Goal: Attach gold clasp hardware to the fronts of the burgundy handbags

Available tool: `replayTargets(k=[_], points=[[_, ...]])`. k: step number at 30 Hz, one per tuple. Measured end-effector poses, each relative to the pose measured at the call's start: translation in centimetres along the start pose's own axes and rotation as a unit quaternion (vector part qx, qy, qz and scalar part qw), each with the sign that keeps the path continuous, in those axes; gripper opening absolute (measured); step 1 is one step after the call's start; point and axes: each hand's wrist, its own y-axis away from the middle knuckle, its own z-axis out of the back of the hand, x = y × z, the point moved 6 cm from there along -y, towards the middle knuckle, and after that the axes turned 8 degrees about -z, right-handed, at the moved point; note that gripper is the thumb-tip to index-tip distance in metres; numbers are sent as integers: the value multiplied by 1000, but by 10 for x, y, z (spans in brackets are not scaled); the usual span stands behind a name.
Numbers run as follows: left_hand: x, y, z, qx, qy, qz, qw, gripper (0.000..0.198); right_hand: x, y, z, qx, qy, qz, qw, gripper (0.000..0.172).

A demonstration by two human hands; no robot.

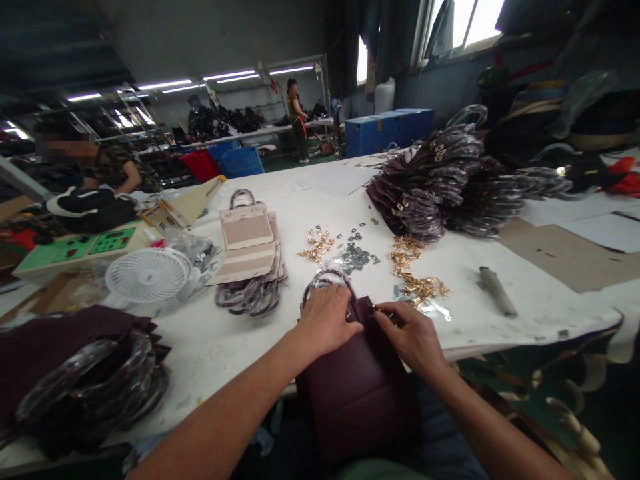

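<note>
A dark maroon bag piece with a plastic-wrapped handle lies over the table's front edge, toward my body. My left hand rests on its upper part below the handle, fingers bent over the leather and thumb pointing right. At the flap's right edge, my right hand is closed, thumb and forefinger pinching a small gold metal piece against the leather. Beyond the hands lie gold fittings, a heap of grey metal plates and more gold fittings.
Beige-backed bag pieces are stacked left of centre. A white fan and maroon pieces lie farther left. Wrapped-handle bags are heaped at back right, near a grey tool. Two people are in the background.
</note>
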Motion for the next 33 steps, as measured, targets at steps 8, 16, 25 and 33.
replayTargets(k=[8, 16, 25, 33], points=[[8, 3, 1, 24, 33, 49, 998, 42, 8, 12, -1, 18, 29, 33, 999, 19], [9, 6, 7, 45, 49, 74, 995, 41, 6, 18, -6, -4, 34, 45, 998, 19], [20, 1, 1, 135, 20, 63, 989, 40, 10, 23, -25, 8, 120, 110, 987, 18], [15, 11, 0, 70, 78, 101, 989, 37, 21, 16, -19, 63, 139, 99, 983, 28]])
